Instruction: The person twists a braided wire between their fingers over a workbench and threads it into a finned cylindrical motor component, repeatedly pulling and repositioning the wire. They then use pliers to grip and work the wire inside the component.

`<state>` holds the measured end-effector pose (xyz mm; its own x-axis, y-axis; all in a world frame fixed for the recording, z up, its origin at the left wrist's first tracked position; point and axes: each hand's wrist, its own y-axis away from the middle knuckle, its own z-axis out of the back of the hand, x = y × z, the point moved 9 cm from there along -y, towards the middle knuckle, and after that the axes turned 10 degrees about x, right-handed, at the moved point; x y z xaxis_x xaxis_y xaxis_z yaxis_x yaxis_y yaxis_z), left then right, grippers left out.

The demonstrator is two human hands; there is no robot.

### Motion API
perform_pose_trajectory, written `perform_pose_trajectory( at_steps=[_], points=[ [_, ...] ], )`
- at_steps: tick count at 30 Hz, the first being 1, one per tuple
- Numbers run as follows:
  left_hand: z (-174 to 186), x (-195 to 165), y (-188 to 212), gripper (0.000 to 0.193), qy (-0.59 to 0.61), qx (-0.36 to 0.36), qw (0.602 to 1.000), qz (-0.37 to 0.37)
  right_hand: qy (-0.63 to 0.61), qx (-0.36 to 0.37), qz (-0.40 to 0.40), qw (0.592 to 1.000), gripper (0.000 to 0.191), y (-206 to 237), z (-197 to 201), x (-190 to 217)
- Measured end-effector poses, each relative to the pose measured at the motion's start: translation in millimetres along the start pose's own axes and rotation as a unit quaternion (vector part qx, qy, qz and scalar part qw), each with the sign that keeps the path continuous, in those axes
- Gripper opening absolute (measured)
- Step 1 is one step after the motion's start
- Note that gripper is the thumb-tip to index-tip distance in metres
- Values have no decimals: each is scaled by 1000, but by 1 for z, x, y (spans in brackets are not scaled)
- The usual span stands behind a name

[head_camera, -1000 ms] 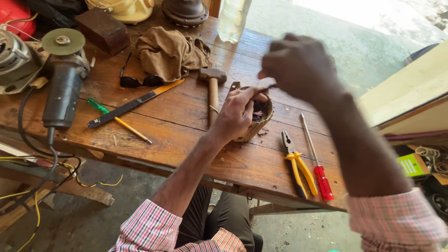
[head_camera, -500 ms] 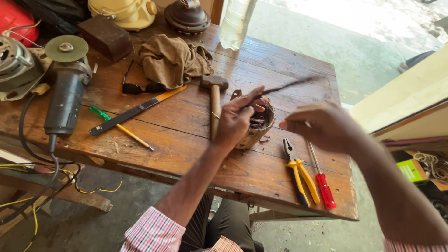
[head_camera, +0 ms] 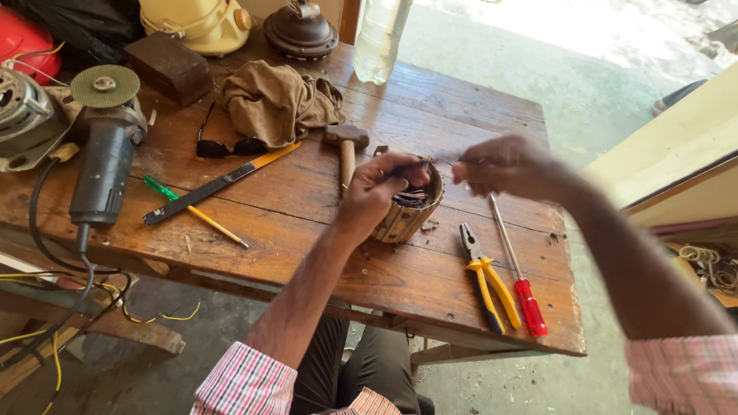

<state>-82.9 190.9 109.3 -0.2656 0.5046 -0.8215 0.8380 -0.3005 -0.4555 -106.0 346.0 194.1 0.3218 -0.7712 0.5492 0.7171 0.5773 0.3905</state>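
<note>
**Both hands at the winding core, mid-counter**

I have the round winding core (head_camera: 407,211) sitting just right of the counter's (head_camera: 292,223) centre, standing on its end with dark windings showing in its open top. My left hand (head_camera: 377,192) is curled over the core's rim at about 10 o'clock, fingers pinched shut on something thin at the top edge; I take it for wire, though it is too fine and blurred to be sure. My right hand (head_camera: 503,165) hovers just off the core at 2 o'clock, fingers drawn together as if nipping the other end of that strand. It is motion-blurred, so I cannot tell whether it truly grips anything.

To do this well, I judge the left hand should press the core firmly down so it cannot tip or roll, while the right draws the strand out level and steady, not jerked, lest it snap or snag on the rim.

Round about: the yellow-handled pliers (head_camera: 486,280) and red-handled screwdriver (head_camera: 516,269) lie side by side at 4 o'clock of the core, near to hand. The hammer (head_camera: 346,150) lies just beside it at 10 o'clock. An angle grinder (head_camera: 104,161) rests well apart at 9 o'clock.
</note>
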Motion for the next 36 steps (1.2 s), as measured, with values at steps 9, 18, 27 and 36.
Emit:
perform_pose_trajectory(
  at_steps=[9, 18, 27, 36],
  points=[
    [-35, -36, -32, 28, -255, 6, 963, -91, 356, -249, 11, 901, 30, 75, -5, 42],
    [-55, -15, -29, 26, -280, 73, 955, -61, -160, -68, -114, 978, 22, 36, 37, -53],
    [-48, -37, -29, 30, -276, -9, 957, -85, 68, -476, 125, 868, 54, 104, 24, -4],
    [-70, -30, -29, 36, -385, -37, 909, -153, 542, -425, 148, 710, 49, 96, -46, 31]
  ],
)
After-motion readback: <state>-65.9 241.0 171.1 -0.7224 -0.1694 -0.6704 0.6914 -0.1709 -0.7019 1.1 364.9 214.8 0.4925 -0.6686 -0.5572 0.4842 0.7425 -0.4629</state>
